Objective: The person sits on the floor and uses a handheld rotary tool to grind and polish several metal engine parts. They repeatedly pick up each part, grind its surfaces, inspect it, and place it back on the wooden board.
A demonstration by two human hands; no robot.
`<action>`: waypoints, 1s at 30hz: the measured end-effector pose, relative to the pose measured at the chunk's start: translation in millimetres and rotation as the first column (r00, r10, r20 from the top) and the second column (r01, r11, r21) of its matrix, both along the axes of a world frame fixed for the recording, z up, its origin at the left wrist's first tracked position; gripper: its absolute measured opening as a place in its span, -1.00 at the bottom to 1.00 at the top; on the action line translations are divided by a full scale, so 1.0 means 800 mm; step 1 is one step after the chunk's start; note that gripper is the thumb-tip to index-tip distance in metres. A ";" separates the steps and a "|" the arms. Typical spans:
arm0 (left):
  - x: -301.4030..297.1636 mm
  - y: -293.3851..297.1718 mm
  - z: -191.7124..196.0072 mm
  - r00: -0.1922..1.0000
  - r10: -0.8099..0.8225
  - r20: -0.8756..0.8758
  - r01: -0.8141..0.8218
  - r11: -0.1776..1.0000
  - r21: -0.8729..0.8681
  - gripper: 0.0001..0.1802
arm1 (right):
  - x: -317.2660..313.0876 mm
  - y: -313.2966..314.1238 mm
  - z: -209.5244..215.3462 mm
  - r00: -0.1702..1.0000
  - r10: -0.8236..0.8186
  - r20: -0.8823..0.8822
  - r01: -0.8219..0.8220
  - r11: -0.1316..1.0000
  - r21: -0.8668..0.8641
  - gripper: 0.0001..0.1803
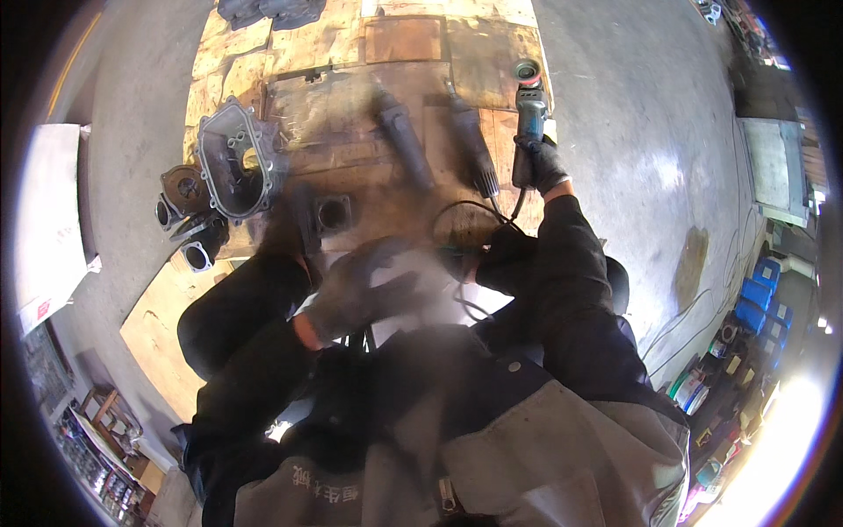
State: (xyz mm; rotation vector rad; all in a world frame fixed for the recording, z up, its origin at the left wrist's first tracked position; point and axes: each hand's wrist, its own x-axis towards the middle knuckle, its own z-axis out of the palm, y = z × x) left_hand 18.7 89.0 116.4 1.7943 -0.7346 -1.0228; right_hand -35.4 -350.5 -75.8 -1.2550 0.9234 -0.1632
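My right hand (549, 165), in a dark grey glove, is wrapped round the rear body of an angle grinder (530, 112) at the right edge of the wooden boards. The grinder's round disc head points away from me, and a dark cord runs back from its rear. My left hand (360, 294), gloved too, hovers before my body with its fingers stretched out toward the right, somewhat blurred. Nothing shows in it. Beyond it a dark flanged metal part (334, 213) with a round opening sits on the boards. Two dark straight power tools (404, 140) (472, 140) lie left of the grinder.
A large open metal housing (233, 158) stands at the left of the boards (351, 97). Several flanged metal parts (184, 189) lie beside it. More dark castings (272, 10) are at the far edge. Blue containers (760, 299) stand on the floor at right.
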 end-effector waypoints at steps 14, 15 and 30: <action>0.021 -0.006 -0.030 0.993 0.116 -0.021 -0.117 0.992 -0.052 -0.35 | 0.028 -0.037 -0.069 0.974 0.137 -0.180 -0.177 0.957 -0.230 -0.61; 0.020 -0.007 -0.028 0.978 0.162 -0.134 -0.168 0.985 -0.030 -0.39 | 0.025 -0.030 -0.067 0.969 0.130 -0.212 -0.189 0.938 -0.291 -0.61; 0.019 -0.009 -0.002 0.961 0.115 -0.251 -0.122 0.992 -0.014 -0.28 | 0.033 0.021 -0.036 0.726 -0.107 -0.679 -0.532 0.538 -0.654 -0.39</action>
